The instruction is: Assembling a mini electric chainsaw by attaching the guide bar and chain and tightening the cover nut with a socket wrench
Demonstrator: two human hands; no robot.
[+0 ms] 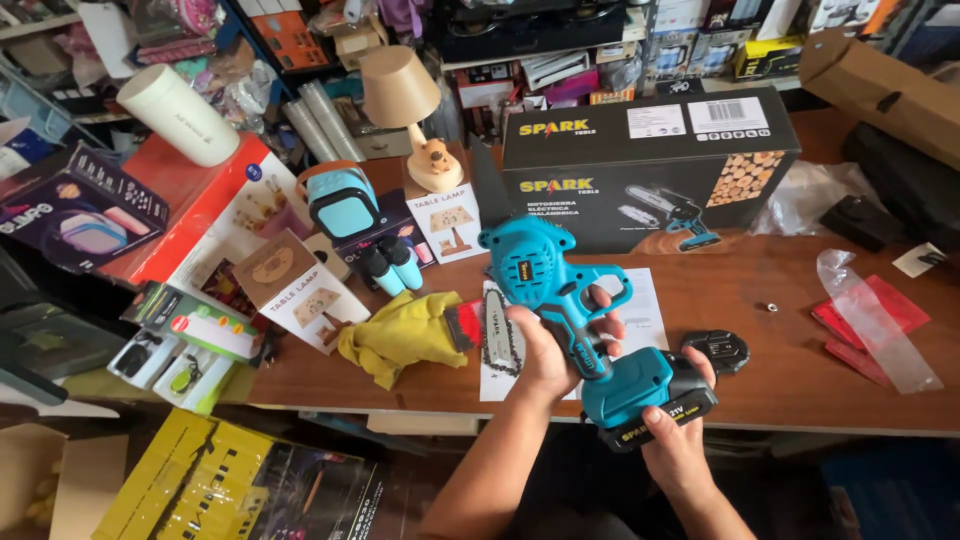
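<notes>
being steadied above the table edge [800, 405], the blue mini chainsaw [560, 300] is being gripped at its handle by the left hand [545, 355]; just below that grip, the battery pack [650, 395] is being clasped by the right hand [675, 440], seemingly being seated, with a firm straight push likely being called for.

Bare worktop [740, 300] lay open right of the saw [570, 320], broken only by a small nut [771, 307] and a plastic sleeve [872, 318]. The big box [650, 165] walled the back; gloves [400, 335], a chain [497, 335] and small cartons [300, 290] crowded the left.
</notes>
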